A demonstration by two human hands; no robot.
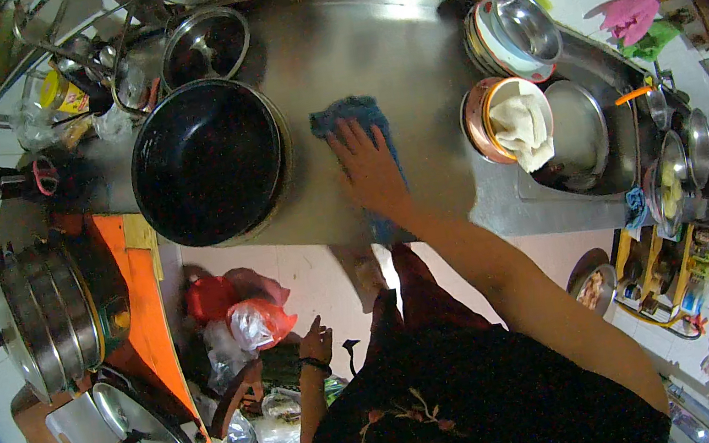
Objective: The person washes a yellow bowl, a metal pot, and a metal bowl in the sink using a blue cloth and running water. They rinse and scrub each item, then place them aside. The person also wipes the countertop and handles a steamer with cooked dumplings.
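Flat on a blue cloth [344, 110] lies my right hand [368, 167], its fingers spread and pressing the cloth against the stainless steel countertop [325, 38]. Part of the cloth shows beneath my palm and wrist, reaching the counter's front edge. My left hand [317, 344] hangs low at my side, away from the counter, with a dark band on the wrist. Its fingers are apart and hold nothing. Left of the cloth sits a large black pan [206, 161], and behind that a round glass lid [205, 47] with a metal rim.
Stacked bowls [525, 24] and a pot holding a pale cloth [519, 119] stand on the right, beside a sink with a metal basin [574, 134]. A multi-tier steamer [49, 311] rests at left. Red plastic bags [263, 323] lie below the counter. A metal rack [116, 57] stands back left.
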